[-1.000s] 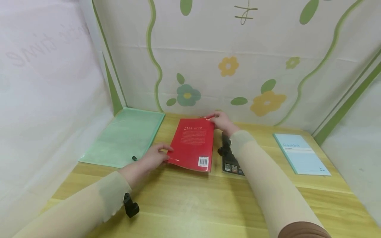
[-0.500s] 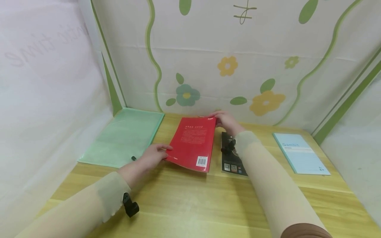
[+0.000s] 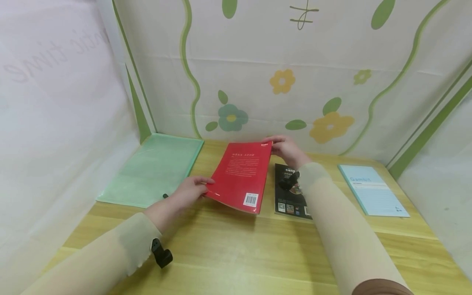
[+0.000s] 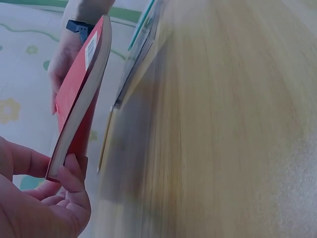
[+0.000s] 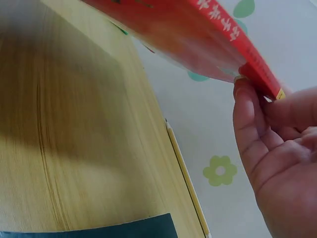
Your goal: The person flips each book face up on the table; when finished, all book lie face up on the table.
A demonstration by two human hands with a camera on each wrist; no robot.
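Your left hand (image 3: pixel 188 191) is nearest you, with its fingers curled round the near left corner of the red book (image 3: pixel 243 176); the left wrist view shows the thumb (image 4: pixel 74 171) pressed on the back cover and the other fingers under it. The book is lifted clear of the table (image 3: pixel 236 254), back cover up, barcode at the near right corner, with its far edge raised higher than the near one. Its shadow falls on the wood beneath.

Just right of the book a black book (image 3: pixel 289 196) lies flat on the table, partly under your right forearm. Left of your left hand a green folder (image 3: pixel 155 168) lies flat against the side wall. Well off to the right lies a light blue booklet (image 3: pixel 372 189).

Farthest out, your right hand (image 3: pixel 289 149) pinches the book's far right corner, fingertips (image 5: pixel 245 101) beneath and thumb on top, close to the flowered backdrop (image 3: pixel 295 82).
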